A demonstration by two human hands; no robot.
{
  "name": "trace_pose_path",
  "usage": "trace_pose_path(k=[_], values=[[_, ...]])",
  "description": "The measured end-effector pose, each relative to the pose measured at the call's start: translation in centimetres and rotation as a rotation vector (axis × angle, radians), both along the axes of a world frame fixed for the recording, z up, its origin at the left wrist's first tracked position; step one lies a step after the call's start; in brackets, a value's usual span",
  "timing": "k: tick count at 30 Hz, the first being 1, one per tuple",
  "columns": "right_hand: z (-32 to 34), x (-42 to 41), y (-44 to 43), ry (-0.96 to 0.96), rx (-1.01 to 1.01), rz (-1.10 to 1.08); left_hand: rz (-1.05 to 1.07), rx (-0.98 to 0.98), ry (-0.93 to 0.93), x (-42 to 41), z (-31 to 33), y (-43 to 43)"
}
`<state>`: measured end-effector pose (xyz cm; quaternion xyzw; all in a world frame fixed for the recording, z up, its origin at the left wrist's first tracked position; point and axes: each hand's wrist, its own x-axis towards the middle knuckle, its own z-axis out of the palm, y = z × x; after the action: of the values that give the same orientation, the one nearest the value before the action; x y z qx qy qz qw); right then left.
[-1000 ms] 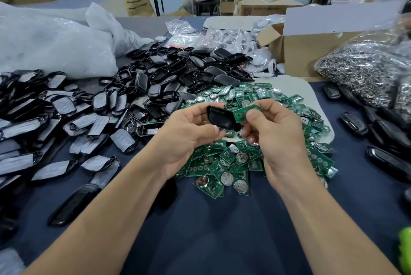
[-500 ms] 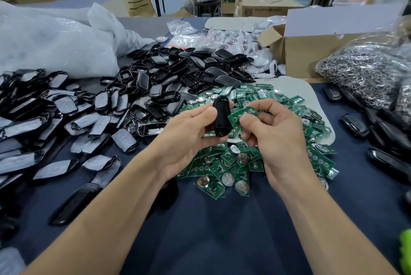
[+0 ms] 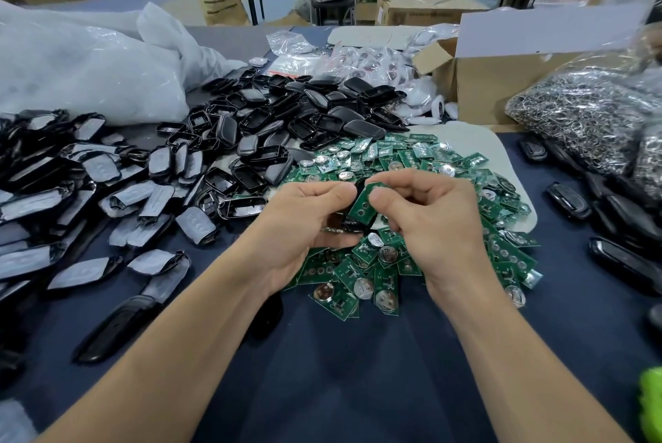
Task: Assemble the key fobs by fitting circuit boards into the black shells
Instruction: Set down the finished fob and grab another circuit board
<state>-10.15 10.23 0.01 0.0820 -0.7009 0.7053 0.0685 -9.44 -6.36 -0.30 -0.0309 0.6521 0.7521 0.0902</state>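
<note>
Circuit boards (image 3: 361, 277) heaped on dark blue table (image 3: 358, 378), carton (image 3: 498, 87) behind

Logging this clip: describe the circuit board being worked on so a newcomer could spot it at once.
Find the heap of green circuit boards mid-table. Over it, the right hand pinches one board against the black shell gripped by the left hand. Only this board is lifted.

— How's the feed?
— Bright, even light from overhead. I see only soft shadows under the forearms (image 3: 200, 317) on the tablecloth (image 3: 358, 371). The white bag (image 3: 89, 77) nearly blows out.
— Focus?
— Sharp at centre. The circuit board (image 3: 361, 206) reads clearly, but the black shell (image 3: 353, 224) by it is a dark blob. The edges bow and smear.
</note>
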Motion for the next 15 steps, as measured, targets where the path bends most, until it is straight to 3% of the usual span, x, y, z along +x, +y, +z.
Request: trace_pose_path(k=[8, 15], values=[[-0.28, 0.14, 0.35, 0.032, 0.211, -0.115, -0.002, -0.044, 0.042, 0.03, -0.17, 0.32], [-0.13, 0.25, 0.19, 0.072, 0.266, -0.185, -0.069, -0.098, 0.136, 0.25, -0.26, 0.14]])
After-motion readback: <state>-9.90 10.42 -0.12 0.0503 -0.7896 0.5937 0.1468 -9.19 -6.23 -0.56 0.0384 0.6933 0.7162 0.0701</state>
